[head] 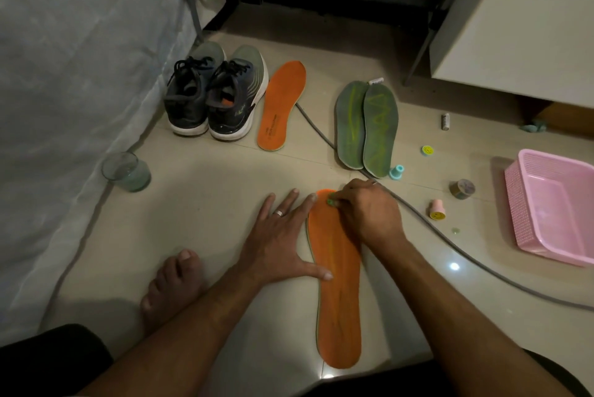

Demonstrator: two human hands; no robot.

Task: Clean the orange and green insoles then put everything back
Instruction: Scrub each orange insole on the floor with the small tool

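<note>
Step in hand: the person scrubs the toe end of the near orange insole [339,293], which lies flat on the tiled floor [205,191] in front of them.
Left hand [283,242]: spread flat, fingers straight, thumb pressing the insole's edge to pin it.
Right hand [369,216]: fingers curled, pinching a small green cleaning piece [330,202] against the toe; what it is exactly cannot be told.
Doing it well: it would likely help to keep the left hand's weight on so the insole does not slide, and work in short strokes from toe toward heel.
Orange insoles: two, the second orange insole [281,105] lying just beside the sneakers.
Green insoles [366,128]: two, side by side, touching.
Sneakers [215,97]: two, one pair.
Glass [126,171]: one, to the left.
Pink basket [553,207]: one, to the right.
</note>
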